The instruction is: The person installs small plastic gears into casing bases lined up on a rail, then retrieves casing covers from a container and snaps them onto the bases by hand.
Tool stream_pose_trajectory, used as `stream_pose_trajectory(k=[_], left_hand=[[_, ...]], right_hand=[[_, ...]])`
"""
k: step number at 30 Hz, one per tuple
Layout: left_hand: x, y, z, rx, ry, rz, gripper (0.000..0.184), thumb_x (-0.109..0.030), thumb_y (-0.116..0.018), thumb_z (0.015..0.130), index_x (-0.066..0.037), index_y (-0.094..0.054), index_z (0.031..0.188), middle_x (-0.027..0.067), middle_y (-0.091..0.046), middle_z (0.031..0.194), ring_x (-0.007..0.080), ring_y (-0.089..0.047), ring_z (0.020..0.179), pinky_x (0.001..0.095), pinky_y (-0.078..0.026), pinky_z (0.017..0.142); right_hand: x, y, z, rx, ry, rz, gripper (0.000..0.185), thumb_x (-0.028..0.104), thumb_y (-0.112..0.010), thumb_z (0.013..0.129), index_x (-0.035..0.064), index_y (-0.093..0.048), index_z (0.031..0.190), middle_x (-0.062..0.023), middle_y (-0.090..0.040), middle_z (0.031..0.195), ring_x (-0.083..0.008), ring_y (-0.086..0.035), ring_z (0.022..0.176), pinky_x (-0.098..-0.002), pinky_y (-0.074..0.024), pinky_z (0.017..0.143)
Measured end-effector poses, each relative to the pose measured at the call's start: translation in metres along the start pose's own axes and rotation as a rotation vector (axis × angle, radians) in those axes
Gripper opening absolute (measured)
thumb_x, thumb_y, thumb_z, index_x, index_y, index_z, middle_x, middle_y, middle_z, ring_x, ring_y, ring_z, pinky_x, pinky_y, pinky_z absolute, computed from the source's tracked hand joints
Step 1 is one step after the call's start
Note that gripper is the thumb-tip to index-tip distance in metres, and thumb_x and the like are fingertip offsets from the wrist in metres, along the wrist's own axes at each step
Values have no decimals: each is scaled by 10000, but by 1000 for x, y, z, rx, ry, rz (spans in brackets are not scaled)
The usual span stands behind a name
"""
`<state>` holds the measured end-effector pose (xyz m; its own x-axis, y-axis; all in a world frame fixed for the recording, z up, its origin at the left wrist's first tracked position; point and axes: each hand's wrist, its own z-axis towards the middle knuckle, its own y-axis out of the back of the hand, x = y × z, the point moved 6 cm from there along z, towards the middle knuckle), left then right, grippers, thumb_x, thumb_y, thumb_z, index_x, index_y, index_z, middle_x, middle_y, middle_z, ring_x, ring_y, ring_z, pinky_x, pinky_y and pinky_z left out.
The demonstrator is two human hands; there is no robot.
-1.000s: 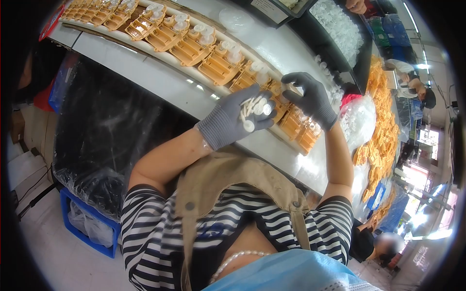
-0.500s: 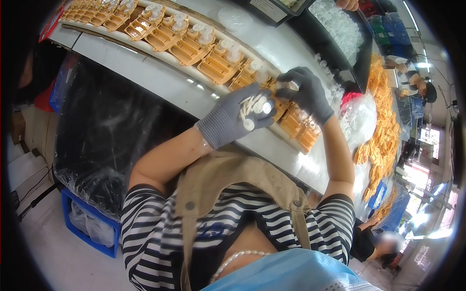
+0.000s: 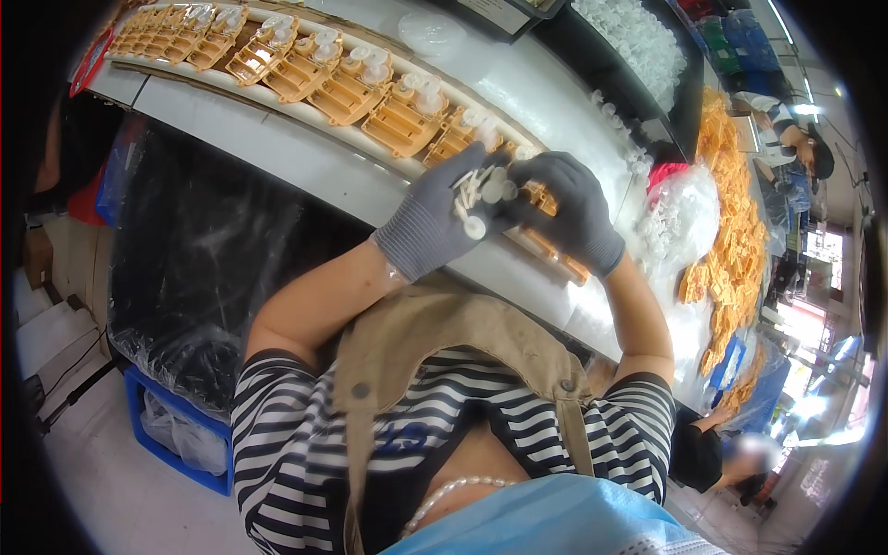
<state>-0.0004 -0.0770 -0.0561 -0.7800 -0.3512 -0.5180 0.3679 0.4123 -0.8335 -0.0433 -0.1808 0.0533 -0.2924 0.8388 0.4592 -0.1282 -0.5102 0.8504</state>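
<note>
My left hand [image 3: 439, 208], in a grey knit glove, is turned palm up with its fingers curled. It holds several small white plastic pieces [image 3: 474, 199], some with round caps and thin stems. My right hand [image 3: 569, 208], gloved alike, is beside it with bent fingers touching the left fingers and the edge of the pieces. What its fingertips pinch is hidden. Under and behind both hands runs a row of orange plastic housings [image 3: 402, 120] on a long white rail, many with clear round parts at their far ends. Some housings are partly covered by my hands.
Behind the row, a black tray [image 3: 638, 55] holds many clear parts. A plastic bag [image 3: 684, 217] and a large heap of orange parts [image 3: 731, 250] are to the right. A black plastic-lined bin [image 3: 199, 268] stands at left, near a blue crate [image 3: 180, 435]. Other people work at far right.
My right hand has moved left and turned over toward the left palm, its fingers now at the white pieces. My left hand has stayed almost in place. The view has shifted slightly.
</note>
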Motion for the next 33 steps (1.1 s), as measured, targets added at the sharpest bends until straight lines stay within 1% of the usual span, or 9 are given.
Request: stream_pose_trajectory(k=[4, 6, 8, 10, 13, 16, 18, 21, 33], left_hand=[[3, -15, -5, -23, 297, -584, 401, -273, -445, 1004, 34, -490, 1257, 186, -571, 1185, 286, -570, 1113, 417, -479, 1006], [-7, -20, -9, 47, 46, 26, 386, -266, -440, 1007, 32, -495, 1247, 176, -573, 1181, 274, -569, 1117, 405, -485, 1002], [-6, -26, -10, 44, 26, 108, 377, -262, -433, 1012, 30, -498, 1242, 167, -575, 1179, 264, -568, 1121, 396, -488, 1002], [5, -28, -6, -34, 238, -334, 373, -261, -424, 1017, 27, -499, 1241, 160, -577, 1181, 257, -565, 1127, 390, -488, 1005], [11, -34, -2, 111, 268, -496, 379, -263, -415, 1020, 32, -501, 1242, 158, -575, 1195, 253, -564, 1133, 381, -479, 1017], [13, -44, -4, 84, 351, -557, 397, -276, -432, 1011, 37, -503, 1245, 173, -568, 1207, 289, -561, 1138, 426, -451, 1040], [9, -49, -6, -50, 367, -478, 426, -296, -456, 999, 43, -500, 1253, 191, -562, 1210, 324, -548, 1152, 463, -428, 1051], [12, -44, -5, -128, 395, -438, 463, -324, -490, 979, 44, -498, 1260, 216, -552, 1218, 363, -524, 1175, 500, -400, 1061], [17, -31, -5, -140, 418, -450, 494, -347, -512, 967, 41, -485, 1272, 240, -526, 1242, 380, -498, 1199, 496, -393, 1065]], right_hand=[[7, 2, -4, 41, 46, -86, 359, 141, -763, 681, 96, -603, 999, -66, -643, 840, -282, -623, 774, -368, -498, 715], [8, 4, -9, 52, 21, -92, 372, 135, -760, 686, 96, -589, 1015, -63, -645, 843, -288, -624, 769, -367, -501, 704], [5, 6, -15, 26, -34, -42, 418, 138, -770, 673, 97, -578, 1042, -73, -652, 865, -294, -624, 762, -370, -503, 693], [4, 9, -20, -10, -59, -21, 451, 136, -777, 665, 96, -568, 1063, -86, -657, 886, -300, -627, 764, -368, -507, 698], [3, 18, -28, -92, -78, 9, 463, 114, -774, 676, 84, -560, 1085, -106, -661, 914, -295, -637, 789, -355, -515, 738], [-11, 29, -42, -177, -228, 87, 427, 74, -737, 722, 50, -556, 1108, -111, -661, 933, -253, -654, 836, -329, -518, 789], [-30, 39, -52, -179, -346, 72, 410, 63, -699, 760, 13, -546, 1137, -97, -663, 960, -196, -655, 885, -316, -520, 824], [-57, 41, -64, -146, -424, 53, 413, 73, -694, 769, 11, -546, 1150, -104, -663, 979, -204, -652, 935, -319, -508, 875], [-64, 28, -60, -60, -323, -5, 327, 41, -660, 770, 32, -572, 1085, -116, -655, 979, -242, -650, 920, -332, -518, 838]])
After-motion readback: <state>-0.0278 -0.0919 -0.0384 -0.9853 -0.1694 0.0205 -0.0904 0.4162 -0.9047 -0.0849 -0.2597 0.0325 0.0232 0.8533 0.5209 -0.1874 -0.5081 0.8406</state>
